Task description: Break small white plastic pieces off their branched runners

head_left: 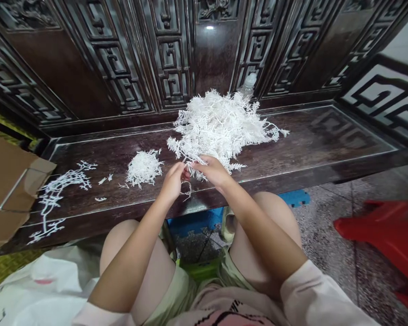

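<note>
Both hands meet over the front edge of a dark wooden bench point(285, 158). My left hand point(173, 180) is closed, its fingertips pinched on a white plastic sprig point(192, 168). From the other side my right hand point(212, 170) grips the same sprig, thumb and fingers pressed together. Part of the sprig is hidden behind the fingers, and a thin branched end hangs below them. Just beyond lies a large heap of white feathery sprigs point(221, 124). To the left sits a smaller round pile of short white pieces point(144, 168).
Bare white branched stems point(59, 188) lie at the bench's left end, beside a cardboard box point(12, 181). A clear bottle point(248, 86) stands behind the heap, against the carved backrest. On the floor are a white bag point(51, 280) and a red plastic stool point(384, 231).
</note>
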### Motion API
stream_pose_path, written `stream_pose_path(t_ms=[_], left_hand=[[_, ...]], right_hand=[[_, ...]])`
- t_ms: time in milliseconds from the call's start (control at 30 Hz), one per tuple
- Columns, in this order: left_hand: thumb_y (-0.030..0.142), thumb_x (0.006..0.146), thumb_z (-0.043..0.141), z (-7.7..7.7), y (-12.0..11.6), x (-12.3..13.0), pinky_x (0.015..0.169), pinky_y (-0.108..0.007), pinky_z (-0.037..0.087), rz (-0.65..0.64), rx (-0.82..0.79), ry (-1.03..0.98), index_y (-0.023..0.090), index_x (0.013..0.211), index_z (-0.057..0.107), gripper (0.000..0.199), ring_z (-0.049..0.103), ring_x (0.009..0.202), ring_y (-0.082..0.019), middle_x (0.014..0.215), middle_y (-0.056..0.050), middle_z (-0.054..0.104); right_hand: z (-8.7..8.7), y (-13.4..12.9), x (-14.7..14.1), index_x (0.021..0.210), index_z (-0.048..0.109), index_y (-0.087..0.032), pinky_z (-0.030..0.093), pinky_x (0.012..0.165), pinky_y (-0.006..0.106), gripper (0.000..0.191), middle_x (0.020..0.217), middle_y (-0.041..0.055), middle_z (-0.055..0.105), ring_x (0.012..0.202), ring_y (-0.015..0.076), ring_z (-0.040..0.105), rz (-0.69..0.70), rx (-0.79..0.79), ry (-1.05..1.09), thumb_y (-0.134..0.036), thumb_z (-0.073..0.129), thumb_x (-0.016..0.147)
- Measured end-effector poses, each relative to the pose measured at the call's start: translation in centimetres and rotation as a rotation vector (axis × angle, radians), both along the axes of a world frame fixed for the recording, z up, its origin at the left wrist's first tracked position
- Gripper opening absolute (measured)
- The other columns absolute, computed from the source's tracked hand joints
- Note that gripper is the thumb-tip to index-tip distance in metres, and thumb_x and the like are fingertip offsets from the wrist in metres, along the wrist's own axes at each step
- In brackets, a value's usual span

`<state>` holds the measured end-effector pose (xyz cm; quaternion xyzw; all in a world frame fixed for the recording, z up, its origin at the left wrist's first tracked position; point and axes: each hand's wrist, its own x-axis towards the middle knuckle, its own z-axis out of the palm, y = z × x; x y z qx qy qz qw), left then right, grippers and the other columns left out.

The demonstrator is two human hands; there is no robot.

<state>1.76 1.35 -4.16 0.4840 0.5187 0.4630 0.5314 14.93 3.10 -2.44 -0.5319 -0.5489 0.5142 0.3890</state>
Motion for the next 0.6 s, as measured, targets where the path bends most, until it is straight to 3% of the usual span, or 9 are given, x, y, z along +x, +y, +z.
stream_pose_path(t_ms=[200,433,600], left_hand=[[0.045,0.080,0.038,0.05,-0.42,0.91,0.056,-0.022,0.031,-0.022,0.141,0.306,0.017,0.063,0.043,0.032,0.040,0.056,-0.011,0.056,0.002,0.041],[0.037,0.082,0.035,0.38,-0.58,0.96,0.052,-0.022,0.027,-0.001,0.203,0.450,0.017,0.056,0.037,0.032,0.036,0.053,-0.010,0.053,0.003,0.037],[0.030,0.080,0.037,0.40,-0.70,1.12,0.051,-0.023,0.024,0.001,0.225,0.495,0.017,0.055,0.034,0.028,0.032,0.052,-0.010,0.051,0.003,0.033]], right_hand=[[-0.16,0.22,0.08,0.070,0.058,-0.016,0.035,0.066,0.025,0.019,0.070,-0.0006,0.055,0.068,0.0120,0.048,0.038,0.035,0.028,-0.033,0.052,0.065],[-0.22,0.59,0.05,0.058,0.053,-0.015,0.033,0.059,0.023,0.018,0.058,-0.0028,0.048,0.058,0.0094,0.043,-0.049,0.048,0.053,-0.033,0.056,0.060],[-0.81,0.83,-0.22,0.056,0.053,-0.015,0.032,0.057,0.023,0.018,0.056,-0.0027,0.047,0.058,0.0100,0.042,-0.089,0.119,-0.059,-0.031,0.054,0.061]])
